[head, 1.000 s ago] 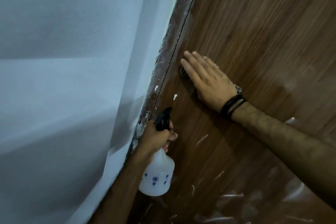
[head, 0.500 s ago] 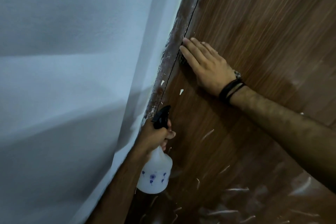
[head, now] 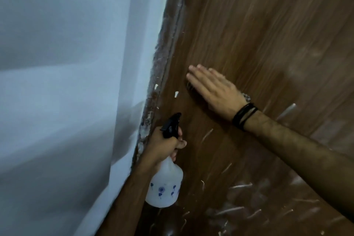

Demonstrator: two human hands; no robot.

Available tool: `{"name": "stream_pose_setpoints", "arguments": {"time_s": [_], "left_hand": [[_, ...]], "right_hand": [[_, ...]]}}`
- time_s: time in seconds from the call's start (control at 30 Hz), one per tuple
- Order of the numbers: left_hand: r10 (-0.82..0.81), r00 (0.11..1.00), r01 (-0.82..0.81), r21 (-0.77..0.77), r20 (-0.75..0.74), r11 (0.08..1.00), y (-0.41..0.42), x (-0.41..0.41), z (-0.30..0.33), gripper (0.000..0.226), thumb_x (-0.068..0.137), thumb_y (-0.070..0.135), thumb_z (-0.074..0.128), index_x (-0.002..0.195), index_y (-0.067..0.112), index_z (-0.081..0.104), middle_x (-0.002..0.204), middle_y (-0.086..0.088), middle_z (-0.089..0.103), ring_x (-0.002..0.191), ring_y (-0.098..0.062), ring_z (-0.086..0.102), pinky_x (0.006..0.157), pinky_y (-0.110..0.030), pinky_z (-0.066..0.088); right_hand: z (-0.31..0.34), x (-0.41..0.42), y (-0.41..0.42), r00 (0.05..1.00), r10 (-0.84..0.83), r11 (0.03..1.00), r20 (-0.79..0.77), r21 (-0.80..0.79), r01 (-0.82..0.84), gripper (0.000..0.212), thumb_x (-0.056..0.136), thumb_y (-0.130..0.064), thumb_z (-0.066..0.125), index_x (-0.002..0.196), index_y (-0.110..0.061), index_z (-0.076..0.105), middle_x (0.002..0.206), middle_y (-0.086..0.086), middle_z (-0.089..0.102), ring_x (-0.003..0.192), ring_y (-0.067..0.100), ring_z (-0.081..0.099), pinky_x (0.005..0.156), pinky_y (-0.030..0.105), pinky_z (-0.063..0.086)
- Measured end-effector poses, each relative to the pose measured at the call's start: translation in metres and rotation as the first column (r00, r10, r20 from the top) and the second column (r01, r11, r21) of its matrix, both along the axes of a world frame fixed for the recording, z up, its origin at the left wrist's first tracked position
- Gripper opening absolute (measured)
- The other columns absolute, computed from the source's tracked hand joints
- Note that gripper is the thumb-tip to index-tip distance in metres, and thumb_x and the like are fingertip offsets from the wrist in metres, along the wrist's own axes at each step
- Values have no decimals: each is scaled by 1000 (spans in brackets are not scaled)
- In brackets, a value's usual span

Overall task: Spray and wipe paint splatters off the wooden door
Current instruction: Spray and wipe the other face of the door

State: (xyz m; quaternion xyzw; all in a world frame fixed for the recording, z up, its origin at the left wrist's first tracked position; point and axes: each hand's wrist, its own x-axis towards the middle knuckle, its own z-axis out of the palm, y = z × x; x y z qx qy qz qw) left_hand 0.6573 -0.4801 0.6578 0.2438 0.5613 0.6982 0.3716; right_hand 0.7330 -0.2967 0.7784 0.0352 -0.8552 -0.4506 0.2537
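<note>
Wooden door [head: 258,25] fills the right side of the view, brown grain, its upper part free of visible paint. Right hand [head: 214,90] lies flat on it, fingers straight and pressing a dark scrub pad [head: 190,87] that barely peeks out under the fingertips; hand is motion-blurred, so mid-wipe is my read. Left hand [head: 162,147] is wrapped round the neck of a white spray bottle [head: 164,186] with a black trigger head, held low by the door edge, nozzle pointing up along the door. Cannot tell if the trigger is being squeezed.

Still left: 1 white fleck [head: 176,94] just beside the wiping fingers, 1 more on the door frame [head: 168,63], which is crusted with paint all down its length. Lower door has many white streaks [head: 241,186] and smeared hazy patches, none cleaned off.

Judgement: early to middle of the job. The area around the hand looks mostly done, while the bottom section and frame edge need spraying and wiping. Grey-blue wall [head: 67,82] at left.
</note>
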Motion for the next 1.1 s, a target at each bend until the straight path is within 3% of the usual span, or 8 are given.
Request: {"name": "stream_pose_setpoints", "arguments": {"time_s": [0.13, 0.27, 0.43, 0.5, 0.6, 0.87, 0.97, 1.1], "left_hand": [[-82, 996, 82, 16, -27, 996, 24, 22, 15, 21, 86, -11, 67, 95, 8, 63, 74, -6, 59, 41, -12, 43, 44, -27, 40], [-180, 983, 181, 42, -28, 983, 49, 53, 30, 22, 86, -12, 66, 95, 8, 63, 75, -6, 60, 42, -12, 42, 43, -25, 40], [-291, 949, 297, 35, -125, 954, 71, 86, 37, 20, 86, -11, 67, 95, 7, 62, 74, -6, 60, 40, -11, 42, 42, -27, 39], [-335, 926, 343, 19, -173, 939, 77, 101, 40, 19, 87, -10, 66, 97, 6, 63, 75, -5, 59, 41, -11, 43, 43, -26, 40], [-378, 901, 386, -4, -215, 923, 86, 122, 44, 18, 88, -10, 64, 96, 6, 62, 76, -8, 57, 41, -11, 41, 43, -25, 39], [-297, 936, 301, -3, -188, 954, 106, 140, 50, 21, 87, -9, 66, 89, 11, 60, 66, -1, 58, 41, -10, 42, 44, -25, 40], [-240, 956, 244, 4, -169, 970, 104, 141, 46, 20, 87, -9, 67, 93, 10, 63, 67, 0, 62, 41, -10, 41, 44, -25, 39], [-178, 968, 175, -34, -176, 984, 97, 141, 41, 22, 85, -11, 67, 87, 10, 61, 60, 2, 59, 41, -11, 41, 44, -26, 40]], "right_hand": [[19, 38, 4, 980, -26, 986, -197, -164, -7, 69, 86, 7, 41, 153, -3, 30, 161, 16, 26, 150, 31, 22, 123, 42, 19], [-21, 71, 3, 942, -18, 922, -335, -370, -113, 70, 84, 13, 50, 151, -1, 34, 160, 17, 28, 150, 30, 20, 122, 45, 22], [-89, 127, 4, 616, -110, 800, -780, -438, -411, 51, 94, 10, 48, 144, 3, 39, 155, 18, 34, 146, 34, 31, 116, 53, 33], [-100, 151, 13, 478, -178, 793, -860, -414, -448, 49, 93, 10, 46, 142, 7, 39, 154, 20, 35, 145, 37, 33, 115, 55, 34], [-93, 181, 31, 385, -205, 832, -900, -367, -416, 43, 97, 6, 43, 139, 13, 39, 151, 26, 36, 143, 40, 34, 113, 58, 34], [-39, 190, 64, 481, -172, 879, -860, -354, -320, 48, 98, 7, 49, 145, 5, 39, 155, 21, 34, 147, 34, 28, 118, 50, 30], [-68, 172, 62, 506, -167, 902, -846, -339, -269, 55, 95, 9, 54, 146, -1, 37, 155, 19, 34, 147, 32, 30, 117, 49, 32], [-119, 160, 55, 663, -136, 933, -736, -320, -163, 66, 87, 12, 60, 147, -7, 39, 154, 14, 39, 146, 27, 33, 119, 42, 31]]}}
